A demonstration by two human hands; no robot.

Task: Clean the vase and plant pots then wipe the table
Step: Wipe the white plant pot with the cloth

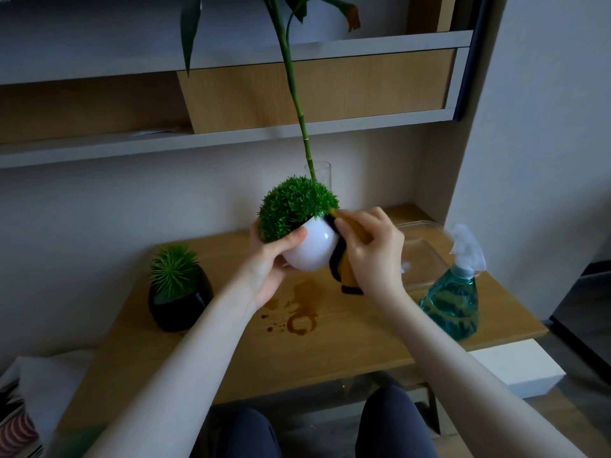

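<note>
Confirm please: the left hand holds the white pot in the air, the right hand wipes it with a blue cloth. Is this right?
Not quite. In the head view the cloth is yellow with black edging, not blue. The left hand does hold the white pot in the air, and the right hand wipes it.

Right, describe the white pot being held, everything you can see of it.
The white pot is small, round and glossy, ceramic by its look, topped with a dense dome of green foliage that spills over its rim. It is held up above the wooden table, tilted to the left. The left hand cups it from below and behind, thumb across its front. The right hand presses a yellow cloth with black edging against its right side. Its underside is hidden.
</note>
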